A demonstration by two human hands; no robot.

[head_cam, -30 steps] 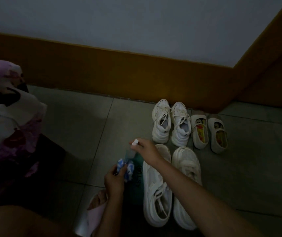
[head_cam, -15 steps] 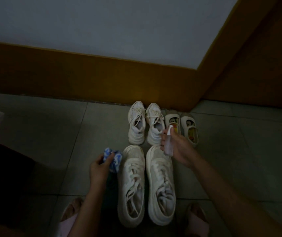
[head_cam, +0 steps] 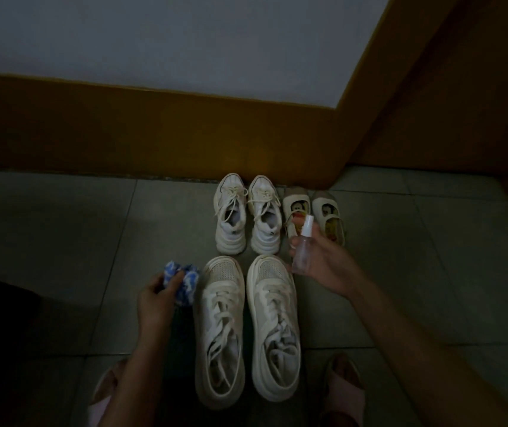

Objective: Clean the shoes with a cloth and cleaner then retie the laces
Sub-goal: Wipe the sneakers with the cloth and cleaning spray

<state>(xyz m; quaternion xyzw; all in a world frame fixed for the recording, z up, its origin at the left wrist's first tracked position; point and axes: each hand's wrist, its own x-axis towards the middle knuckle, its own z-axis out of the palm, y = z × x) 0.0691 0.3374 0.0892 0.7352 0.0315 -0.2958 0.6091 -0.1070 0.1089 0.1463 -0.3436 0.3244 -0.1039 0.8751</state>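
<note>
**Cloth in one hand, spray bottle in the other, over the sneakers**

We see the left hand (head_cam: 157, 298) low over the tiled floor (head_cam: 61, 241), its fingers curled round a bunched blue-and-white cloth (head_cam: 184, 282). The cloth sticks out past the fingertips, just beside the toe of the left big sneaker (head_cam: 220, 331), and we cannot tell whether it touches the shoe.

The right hand (head_cam: 326, 266) grips a small clear bottle (head_cam: 302, 251). The bottle stands nearly upright across the palm, fingertips wrapped over its left side, thumb behind it on the right. Its white spray top rises clear above the fingers. This hand hovers just past the toe of the right big sneaker (head_cam: 274, 325), in front of the child's shoes (head_cam: 328, 211).

Both big sneakers lie side by side between the two forearms, toes pointing at the wall, laces loose and slack over the tongues. Beyond them, against the brown skirting (head_cam: 154, 134), stands a smaller white laced pair (head_cam: 231, 217), with the child's shoes to its right. A slippered foot (head_cam: 343, 386) shows at each lower side.
</note>
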